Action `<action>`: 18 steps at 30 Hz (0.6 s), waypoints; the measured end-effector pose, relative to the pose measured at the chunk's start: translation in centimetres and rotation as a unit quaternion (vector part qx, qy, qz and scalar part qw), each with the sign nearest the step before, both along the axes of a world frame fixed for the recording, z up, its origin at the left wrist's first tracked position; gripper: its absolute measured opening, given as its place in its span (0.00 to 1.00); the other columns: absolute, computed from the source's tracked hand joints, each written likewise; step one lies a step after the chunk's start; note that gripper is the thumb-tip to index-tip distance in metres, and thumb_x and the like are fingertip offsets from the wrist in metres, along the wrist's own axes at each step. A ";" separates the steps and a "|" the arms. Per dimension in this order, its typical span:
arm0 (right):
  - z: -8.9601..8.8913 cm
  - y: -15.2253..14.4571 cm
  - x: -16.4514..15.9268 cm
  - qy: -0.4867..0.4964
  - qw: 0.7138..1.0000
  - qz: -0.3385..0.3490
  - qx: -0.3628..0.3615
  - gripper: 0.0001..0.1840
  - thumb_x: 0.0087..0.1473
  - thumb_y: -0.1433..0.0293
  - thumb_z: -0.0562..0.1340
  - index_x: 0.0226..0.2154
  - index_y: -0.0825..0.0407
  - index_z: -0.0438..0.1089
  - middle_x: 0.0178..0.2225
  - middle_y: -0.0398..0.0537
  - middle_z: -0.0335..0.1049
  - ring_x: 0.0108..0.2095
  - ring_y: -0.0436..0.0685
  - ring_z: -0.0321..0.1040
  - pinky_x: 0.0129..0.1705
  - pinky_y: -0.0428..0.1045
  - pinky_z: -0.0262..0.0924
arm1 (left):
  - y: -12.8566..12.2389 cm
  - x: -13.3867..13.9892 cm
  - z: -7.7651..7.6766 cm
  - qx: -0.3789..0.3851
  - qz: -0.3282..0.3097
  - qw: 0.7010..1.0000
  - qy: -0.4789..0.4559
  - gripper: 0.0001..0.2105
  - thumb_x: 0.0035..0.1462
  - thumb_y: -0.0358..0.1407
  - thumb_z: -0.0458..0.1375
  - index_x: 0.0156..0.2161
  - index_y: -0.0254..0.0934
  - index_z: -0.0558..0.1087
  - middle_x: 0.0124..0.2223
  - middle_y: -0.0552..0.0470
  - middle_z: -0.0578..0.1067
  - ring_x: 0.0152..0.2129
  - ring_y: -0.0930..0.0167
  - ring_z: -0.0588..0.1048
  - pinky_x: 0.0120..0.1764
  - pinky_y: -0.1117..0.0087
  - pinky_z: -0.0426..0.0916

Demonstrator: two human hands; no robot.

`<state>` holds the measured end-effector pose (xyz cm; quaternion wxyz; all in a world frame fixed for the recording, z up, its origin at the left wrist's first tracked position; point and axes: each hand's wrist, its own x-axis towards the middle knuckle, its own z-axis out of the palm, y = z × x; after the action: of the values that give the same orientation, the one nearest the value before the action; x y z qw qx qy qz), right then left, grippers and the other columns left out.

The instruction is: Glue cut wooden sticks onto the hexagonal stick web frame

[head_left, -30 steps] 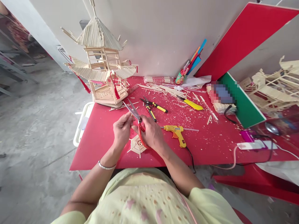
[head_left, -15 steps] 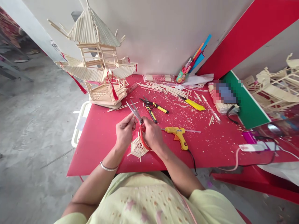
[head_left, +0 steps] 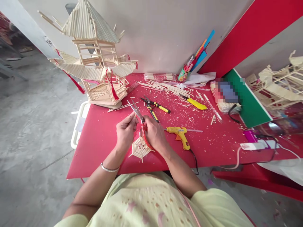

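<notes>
No writing is showing legibly. The left hand (head_left: pixel 125 131) is pinching a thin wooden stick, hardly visible, at the blades of the red-handled steel scissors (head_left: pixel 139 121), which the right hand (head_left: pixel 155 135) is gripping, fingers closed, above the hexagonal wooden stick web (head_left: pixel 140 148) lying on the red table (head_left: pixel 99 138).

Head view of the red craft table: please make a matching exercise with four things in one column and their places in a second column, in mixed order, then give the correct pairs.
Things
1. red-handled steel scissors
2. yellow plastic glue gun
3. flat web-shaped piece of wooden sticks
4. tall pagoda model of wooden sticks

Places
A. at the far left corner of the red table
B. flat on the table below the two hands
C. in the right hand, blades pointing away
D. lying on the table just right of the right hand

Pairs: 1-C, 2-D, 3-B, 4-A
</notes>
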<state>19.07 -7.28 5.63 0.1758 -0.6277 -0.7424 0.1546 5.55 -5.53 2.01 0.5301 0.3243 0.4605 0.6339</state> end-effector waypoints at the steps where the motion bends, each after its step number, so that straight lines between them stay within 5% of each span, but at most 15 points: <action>1: 0.1 0.0 0.0 0.000 1.000 0.000 0.000 0.17 0.69 0.63 0.51 0.56 0.47 0.65 0.45 0.50 0.79 0.41 0.58 0.75 0.35 0.48 0.52 | 0.0 0.0 -0.1 0.004 0.006 1.000 0.011 0.18 0.53 0.38 0.70 0.49 0.37 0.84 0.27 0.55 0.72 0.19 0.80 0.62 0.23 0.76 0.58; 12: -0.1 0.3 0.0 -0.015 0.999 0.005 -0.035 0.16 0.70 0.62 0.51 0.53 0.49 0.67 0.38 0.51 0.80 0.37 0.58 0.76 0.33 0.48 0.51 | 0.2 0.3 -0.1 -0.042 -0.019 0.997 -0.067 0.20 0.46 0.37 0.73 0.47 0.36 0.84 0.24 0.57 0.71 0.18 0.81 0.62 0.21 0.78 0.55; 18: -0.3 0.3 -0.5 -0.011 1.000 0.004 -0.022 0.16 0.70 0.62 0.52 0.55 0.47 0.64 0.43 0.50 0.79 0.39 0.58 0.76 0.34 0.48 0.53 | 0.3 -0.1 -0.1 -0.033 -0.002 0.999 -0.031 0.21 0.48 0.39 0.72 0.50 0.36 0.83 0.24 0.57 0.71 0.18 0.81 0.61 0.20 0.78 0.54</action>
<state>18.53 -6.99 5.31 0.1532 -0.6301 -0.7431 0.1653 5.42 -5.28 1.87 0.5555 0.2876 0.4637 0.6275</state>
